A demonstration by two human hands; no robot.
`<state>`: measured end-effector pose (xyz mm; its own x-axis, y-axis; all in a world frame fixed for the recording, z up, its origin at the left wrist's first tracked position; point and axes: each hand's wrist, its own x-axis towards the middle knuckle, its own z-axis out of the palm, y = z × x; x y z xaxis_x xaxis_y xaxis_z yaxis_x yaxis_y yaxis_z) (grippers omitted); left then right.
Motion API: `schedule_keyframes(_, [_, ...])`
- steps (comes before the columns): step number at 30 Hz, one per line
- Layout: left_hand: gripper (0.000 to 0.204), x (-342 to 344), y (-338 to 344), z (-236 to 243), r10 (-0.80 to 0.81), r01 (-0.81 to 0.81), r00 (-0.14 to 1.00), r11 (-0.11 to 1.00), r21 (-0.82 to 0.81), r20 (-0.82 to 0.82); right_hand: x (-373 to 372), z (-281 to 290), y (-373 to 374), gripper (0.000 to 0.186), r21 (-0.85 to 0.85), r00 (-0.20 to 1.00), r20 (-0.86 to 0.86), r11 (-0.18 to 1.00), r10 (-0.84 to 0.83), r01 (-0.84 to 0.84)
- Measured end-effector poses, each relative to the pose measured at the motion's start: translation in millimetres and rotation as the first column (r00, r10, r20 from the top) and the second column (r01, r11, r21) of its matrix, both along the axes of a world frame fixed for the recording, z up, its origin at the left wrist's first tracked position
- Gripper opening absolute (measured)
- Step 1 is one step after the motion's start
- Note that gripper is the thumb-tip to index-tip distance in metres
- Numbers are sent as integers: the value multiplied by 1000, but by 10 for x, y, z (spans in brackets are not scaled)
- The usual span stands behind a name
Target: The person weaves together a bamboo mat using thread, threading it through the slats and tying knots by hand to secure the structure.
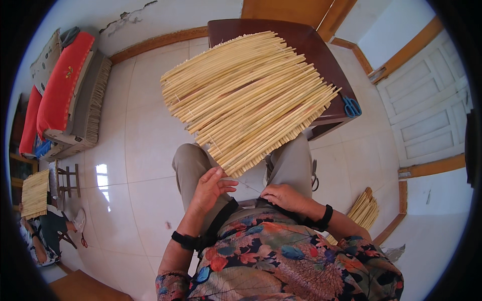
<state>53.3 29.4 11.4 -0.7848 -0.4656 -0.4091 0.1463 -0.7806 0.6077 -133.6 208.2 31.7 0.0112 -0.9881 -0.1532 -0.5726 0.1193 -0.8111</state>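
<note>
A mat of pale straw-coloured reed stalks (251,100), bound side by side with thin ties, lies across the dark red table and reaches over my knees. My left hand (208,189) pinches the mat's near left corner with thumb and forefinger, its other fingers loosely extended. To the right, just short of the mat's near edge, my right hand (285,196) is closed on a thin thread (248,186). That thread runs taut from the corner at my left hand to my right fingers. Blue-handled scissors (351,107) lie at the table's right edge.
The dark table (326,65) stands ahead. A bundle of reeds (364,209) lies on the floor at right, and dark-handled scissors (315,176) show beside my right knee. At far left, another person (37,241) sits with a reed mat (35,194), below a red-draped sofa (65,85).
</note>
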Motion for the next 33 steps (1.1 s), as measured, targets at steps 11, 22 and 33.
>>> schedule_keyframes(11, [31, -88, 1, 29, -111, 101, 992, 986, -132, -68, -25, -61, -11, 16, 67, 990, 98, 993, -99, 92])
schedule_keyframes(22, [38, -173, 18, -25, -139, 132, 990, 973, -191, -26, 3, -121, -9, 15, 73, 991, 92, 994, -92, 86])
schedule_keyframes(33, [37, -84, 41, -9, -214, 233, 972, 925, -300, 97, -3, -201, 33, 15, 65, 987, 111, 992, -118, 111])
